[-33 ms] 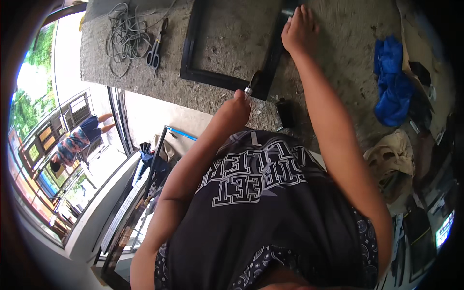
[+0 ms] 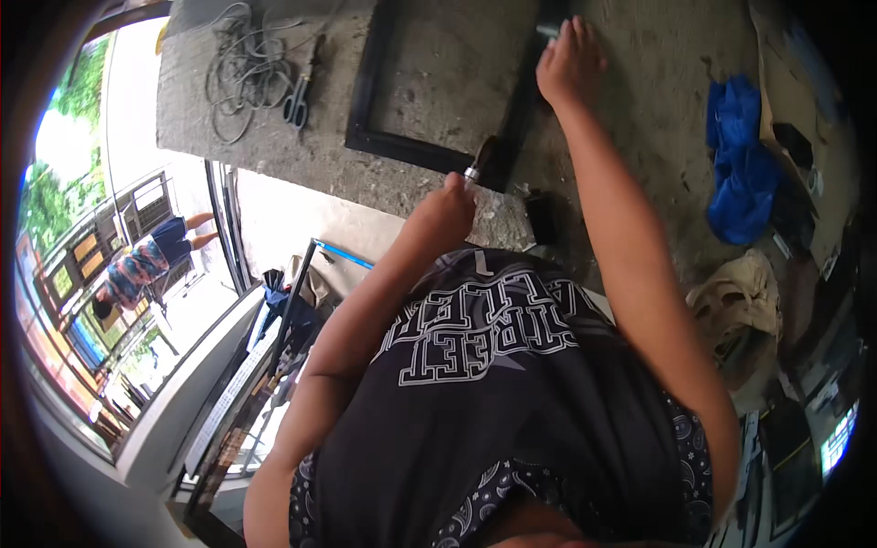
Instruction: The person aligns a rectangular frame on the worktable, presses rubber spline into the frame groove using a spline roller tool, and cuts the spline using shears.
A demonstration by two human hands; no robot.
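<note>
A black rectangular frame (image 2: 402, 148) lies flat on the rough grey worktop, its far end cut off by the picture's edge. My left hand (image 2: 448, 208) is closed round the handle of a hand tool (image 2: 472, 172) with a shiny metal collar and a dark, rounded end. That end rests at the frame's near right corner; its exact kind is not clear. Farther off, my right hand (image 2: 573, 66) lies over the outer edge of the right bar, fingers stretched forward. Beside its index finger shows a small shiny piece (image 2: 548, 30); whether the hand touches it, I cannot tell.
Tangled grey cord (image 2: 245, 78) and dark-handled snips (image 2: 297, 105) lie on the worktop (image 2: 639, 119) at the left. A small black object (image 2: 541, 217) sits near its front edge. Blue cloth (image 2: 742, 164) and a beige bag (image 2: 740, 297) are at the right. Beyond the window stands another person (image 2: 142, 267).
</note>
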